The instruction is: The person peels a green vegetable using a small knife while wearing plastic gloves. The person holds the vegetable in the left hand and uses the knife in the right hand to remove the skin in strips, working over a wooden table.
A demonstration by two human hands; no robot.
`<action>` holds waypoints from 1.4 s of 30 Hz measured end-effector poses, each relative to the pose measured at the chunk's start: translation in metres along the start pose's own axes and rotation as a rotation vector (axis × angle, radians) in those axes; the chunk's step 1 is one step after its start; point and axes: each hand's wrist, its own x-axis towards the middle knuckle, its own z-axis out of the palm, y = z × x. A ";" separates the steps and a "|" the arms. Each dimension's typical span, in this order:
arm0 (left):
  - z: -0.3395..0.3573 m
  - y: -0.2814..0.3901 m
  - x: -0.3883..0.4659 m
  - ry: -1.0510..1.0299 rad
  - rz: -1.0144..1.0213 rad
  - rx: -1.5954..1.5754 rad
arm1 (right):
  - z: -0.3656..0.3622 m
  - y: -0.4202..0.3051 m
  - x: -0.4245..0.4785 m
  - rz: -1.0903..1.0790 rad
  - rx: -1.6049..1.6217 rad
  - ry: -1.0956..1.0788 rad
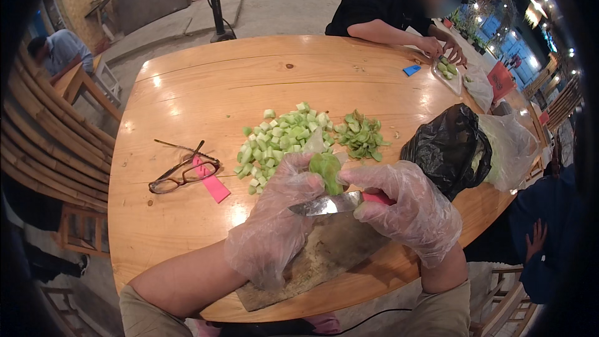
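My left hand (285, 210), in a clear plastic glove, holds a green vegetable piece (326, 171) whose kind I cannot tell. Gloved the same way, my right hand (402, 206) grips the pink handle (378, 197) of a small paring knife. Its steel blade (327, 205) points left, just below the vegetable piece. Under both hands lies a worn cutting board (334, 255), partly hidden by them. Just beyond my hands spreads a heap of pale green diced cubes (285, 133). To its right is a smaller pile of thin green peelings (360, 135).
Eyeglasses (182, 175) rest over a pink strip (213, 185) at left on the wooden table (187, 103). A black plastic bag (444, 150) and a clear bag (507, 145) stand at right. Across the table, a person (388, 4) handles green pieces over a clear tray (449, 77), beside a blue strip (412, 70).
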 end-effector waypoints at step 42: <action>-0.001 0.002 0.001 -0.047 0.000 0.026 | -0.002 0.002 0.005 -0.052 -0.005 -0.025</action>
